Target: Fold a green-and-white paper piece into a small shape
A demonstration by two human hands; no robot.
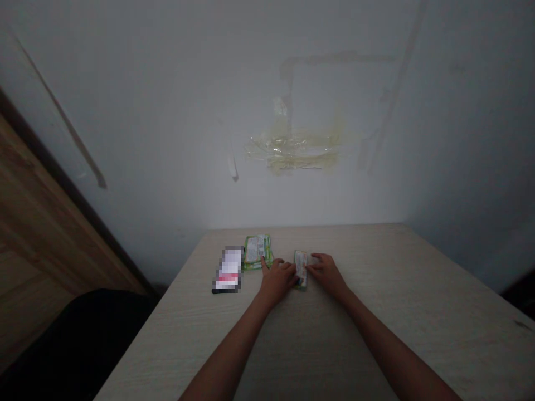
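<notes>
Head view: left fingers (287, 266) and right fingers (316, 268), half-spread, touch a narrow packet (300, 264).

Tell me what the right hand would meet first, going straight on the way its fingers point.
Most likely the narrow printed packet, directly ahead of the right hand; they may even be touching, but contact is hard to judge. Just beyond is the left hand.

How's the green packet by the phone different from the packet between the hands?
The green packet looks wide; the other packet looks narrow. The green packet lies beside the phone; the other packet lies between the left hand and right hand. Both lie on the table, showing pale printed panels.
</notes>
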